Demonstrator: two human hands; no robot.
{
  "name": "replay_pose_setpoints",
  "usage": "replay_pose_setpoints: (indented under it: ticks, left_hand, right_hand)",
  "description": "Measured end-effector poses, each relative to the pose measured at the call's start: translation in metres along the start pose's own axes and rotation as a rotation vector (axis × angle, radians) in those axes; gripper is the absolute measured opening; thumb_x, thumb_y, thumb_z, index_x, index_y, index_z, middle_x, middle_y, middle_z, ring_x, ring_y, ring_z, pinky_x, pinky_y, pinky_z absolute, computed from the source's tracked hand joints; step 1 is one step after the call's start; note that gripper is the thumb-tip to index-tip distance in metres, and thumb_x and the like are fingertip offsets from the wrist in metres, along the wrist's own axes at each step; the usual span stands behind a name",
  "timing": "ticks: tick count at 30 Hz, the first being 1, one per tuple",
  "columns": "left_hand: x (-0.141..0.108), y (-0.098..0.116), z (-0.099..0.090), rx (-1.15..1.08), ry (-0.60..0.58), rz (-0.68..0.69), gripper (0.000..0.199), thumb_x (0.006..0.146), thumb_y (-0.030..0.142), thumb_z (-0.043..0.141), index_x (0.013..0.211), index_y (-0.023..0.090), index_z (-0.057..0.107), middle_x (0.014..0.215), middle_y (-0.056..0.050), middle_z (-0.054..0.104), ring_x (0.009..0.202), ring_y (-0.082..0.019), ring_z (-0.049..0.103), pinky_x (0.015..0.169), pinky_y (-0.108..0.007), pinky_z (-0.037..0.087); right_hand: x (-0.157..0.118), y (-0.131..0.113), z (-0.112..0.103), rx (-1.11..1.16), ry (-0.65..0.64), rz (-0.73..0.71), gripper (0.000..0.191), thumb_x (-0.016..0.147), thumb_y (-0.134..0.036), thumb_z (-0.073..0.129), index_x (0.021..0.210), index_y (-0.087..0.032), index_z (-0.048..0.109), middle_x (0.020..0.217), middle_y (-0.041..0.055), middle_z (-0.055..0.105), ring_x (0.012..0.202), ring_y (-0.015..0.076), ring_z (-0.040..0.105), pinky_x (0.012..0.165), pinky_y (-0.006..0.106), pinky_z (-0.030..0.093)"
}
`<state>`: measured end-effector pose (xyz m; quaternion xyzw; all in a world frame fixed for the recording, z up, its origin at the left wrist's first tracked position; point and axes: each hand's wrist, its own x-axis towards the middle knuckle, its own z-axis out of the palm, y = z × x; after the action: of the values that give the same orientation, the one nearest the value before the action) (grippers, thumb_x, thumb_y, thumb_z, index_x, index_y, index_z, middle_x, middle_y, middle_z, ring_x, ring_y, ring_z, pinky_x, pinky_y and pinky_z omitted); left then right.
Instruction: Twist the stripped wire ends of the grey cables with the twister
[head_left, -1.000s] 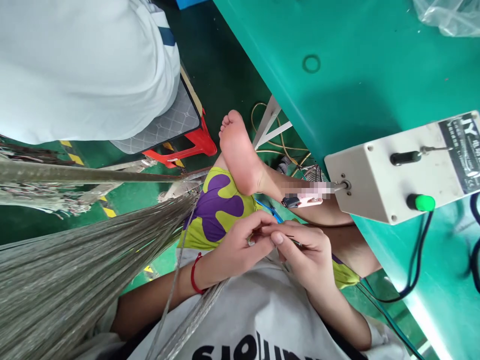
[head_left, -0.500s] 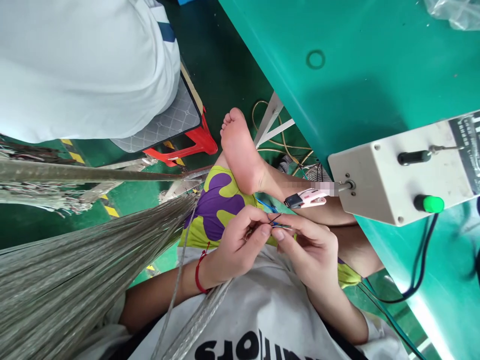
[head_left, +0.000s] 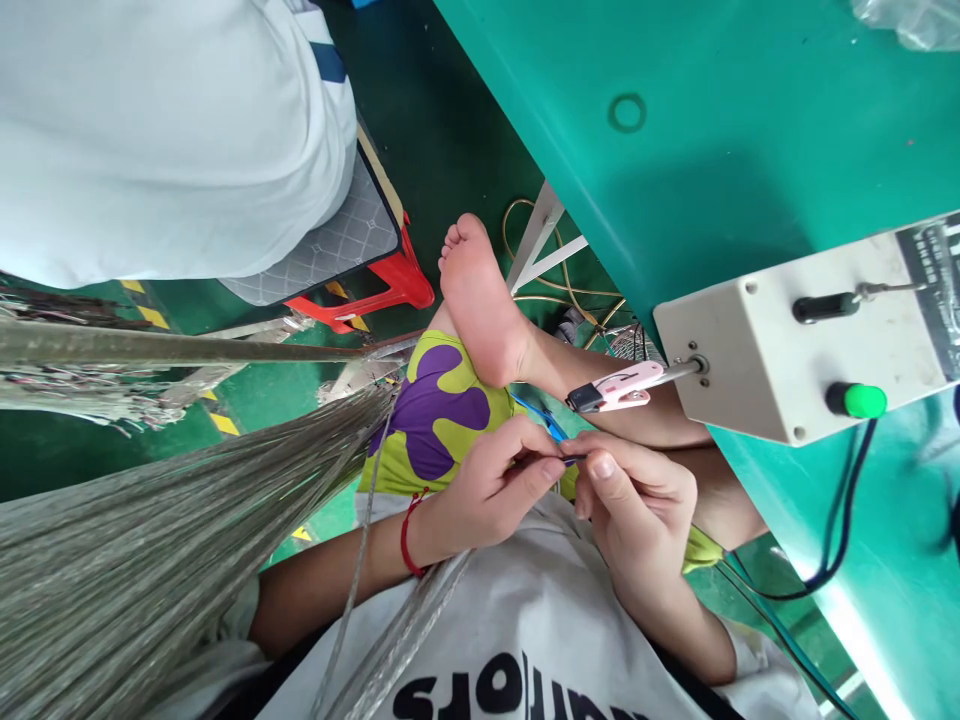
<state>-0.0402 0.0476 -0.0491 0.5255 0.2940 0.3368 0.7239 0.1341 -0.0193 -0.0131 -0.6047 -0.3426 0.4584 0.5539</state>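
Over my lap, my left hand pinches thin dark wires between thumb and forefinger. Close on the right, my right hand has its thumb and fingers closed on the other end of the same wires. Only a short dark piece shows between the fingertips. Just above the hands, a pink clip with a black tip sticks out from a white box that bears a green knob. Braided cables run beneath my left forearm.
The green table fills the upper right. A large bundle of grey cables hangs at the left on a rack bar. A person in a white shirt sits on a red stool at the upper left. My bare foot is raised.
Both my hands have shifted slightly right. The several wire ends that fanned out between my fingertips now show as one short dark strand.
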Motion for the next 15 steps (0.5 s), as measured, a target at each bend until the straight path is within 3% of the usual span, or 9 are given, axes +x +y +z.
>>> replay_pose_setpoints:
  ticks: [5, 9, 12, 15]
  left_hand:
    - [0.0, -0.006, 0.001, -0.046, 0.126, 0.117, 0.027, 0.124, 0.045, 0.069, 0.108, 0.024, 0.066, 0.084, 0.005, 0.059, 0.067, -0.011, 0.049, 0.062, -0.025, 0.043]
    - [0.001, -0.007, 0.002, -0.111, 0.165, 0.254, 0.014, 0.125, 0.035, 0.066, 0.115, 0.025, 0.066, 0.086, 0.005, 0.059, 0.067, -0.01, 0.049, 0.062, -0.022, 0.043]
    - [0.001, -0.006, 0.001, -0.047, 0.139, 0.239, 0.014, 0.125, 0.035, 0.068, 0.115, 0.025, 0.068, 0.092, 0.003, 0.065, 0.073, -0.01, 0.057, 0.068, -0.022, 0.048]
    - [-0.001, -0.005, -0.002, 0.016, 0.11, 0.196, 0.018, 0.124, 0.039, 0.07, 0.113, 0.025, 0.069, 0.094, 0.003, 0.067, 0.076, -0.011, 0.06, 0.072, -0.024, 0.051]
  right_hand:
    - [0.004, -0.002, 0.004, 0.145, 0.113, -0.13, 0.017, 0.118, -0.038, 0.082, 0.119, -0.032, 0.097, 0.061, -0.0057, 0.064, 0.05, 0.0124, 0.055, 0.054, 0.029, 0.05]
    - [0.008, -0.004, 0.008, 0.076, -0.011, -0.049, 0.024, 0.115, -0.042, 0.086, 0.136, -0.034, 0.094, 0.07, -0.0054, 0.07, 0.06, 0.0131, 0.062, 0.062, 0.028, 0.056]
    - [0.007, -0.005, 0.012, -0.021, -0.084, -0.001, 0.018, 0.108, -0.044, 0.094, 0.121, -0.031, 0.097, 0.07, -0.0045, 0.075, 0.057, 0.0128, 0.06, 0.057, 0.027, 0.055]
    - [0.007, -0.007, 0.015, -0.057, -0.035, -0.031, 0.016, 0.107, -0.045, 0.095, 0.104, -0.028, 0.095, 0.07, -0.0027, 0.079, 0.052, 0.0122, 0.059, 0.054, 0.027, 0.056]
